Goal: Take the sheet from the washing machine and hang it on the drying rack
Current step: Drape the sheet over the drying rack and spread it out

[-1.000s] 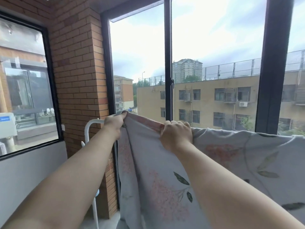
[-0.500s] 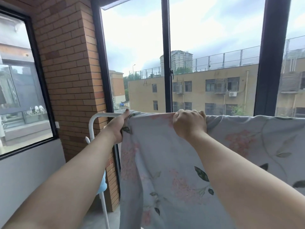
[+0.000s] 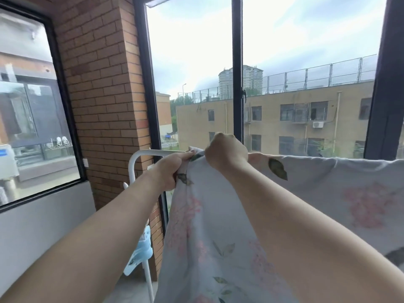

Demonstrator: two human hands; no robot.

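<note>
Sheet [image 3: 218, 248] lies over the top bar of the drying rack [image 3: 153, 152]; most of it hangs down the near side and spreads off to the right. Left hand [image 3: 169, 171]: grip closed, bunching the sheet's left end just beside the bare bar. Right hand [image 3: 226, 153]: grip fisted on the top fold, close alongside. Fabric looks thin, soft, floppy. Probably damp, so heavier than it seems and liable to slide off the smooth bar. Best held along the top edge, hands wider apart.
</note>
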